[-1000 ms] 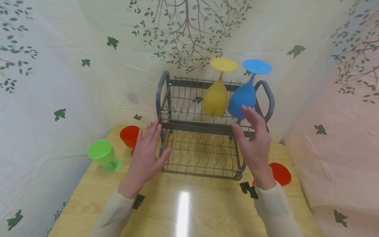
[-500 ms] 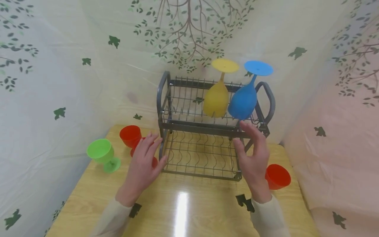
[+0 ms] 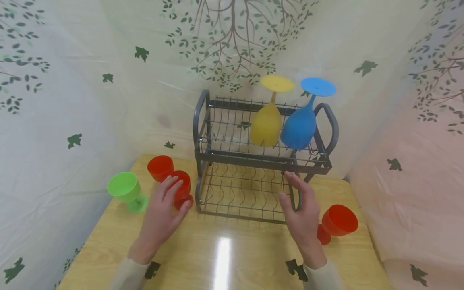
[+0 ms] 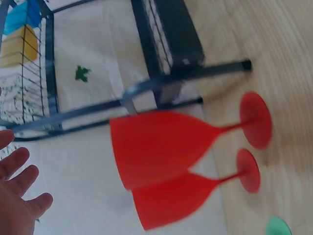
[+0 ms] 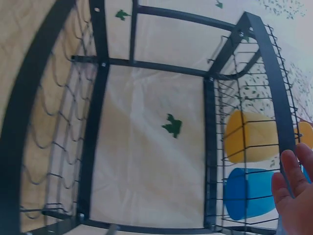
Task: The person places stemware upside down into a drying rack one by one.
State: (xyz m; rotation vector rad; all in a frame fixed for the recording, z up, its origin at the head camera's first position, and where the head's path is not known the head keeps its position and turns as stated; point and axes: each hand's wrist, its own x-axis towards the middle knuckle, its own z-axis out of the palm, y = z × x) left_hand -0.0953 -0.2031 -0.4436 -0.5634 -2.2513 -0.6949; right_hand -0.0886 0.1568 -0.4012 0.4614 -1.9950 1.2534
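A yellow wine glass (image 3: 266, 123) and a blue wine glass (image 3: 299, 125) stand upside down on the upper tier of a dark two-tier dish rack (image 3: 246, 159). My left hand (image 3: 159, 219), fingers loosely bent and holding nothing, is over the near red wine glass (image 3: 182, 186) left of the rack. In the left wrist view that red glass (image 4: 156, 147) stands upright, apart from the fingers (image 4: 29, 181). A second red wine glass (image 3: 160, 168) stands behind it. In front of the rack's right end, my right hand (image 3: 302, 219) holds nothing, thumb and fingers apart.
A green goblet (image 3: 125, 188) stands at the table's left edge. Another red wine glass (image 3: 339, 220) stands to the right of my right hand. The wire lower tier (image 3: 241, 193) sits close over the wooden table (image 3: 203, 257). Printed cloth (image 3: 108, 100) hangs behind and at the sides.
Both hands have drawn back from the rack's upper tier toward me. The left has moved left, over the near red glass; the right has come down in front of the rack.
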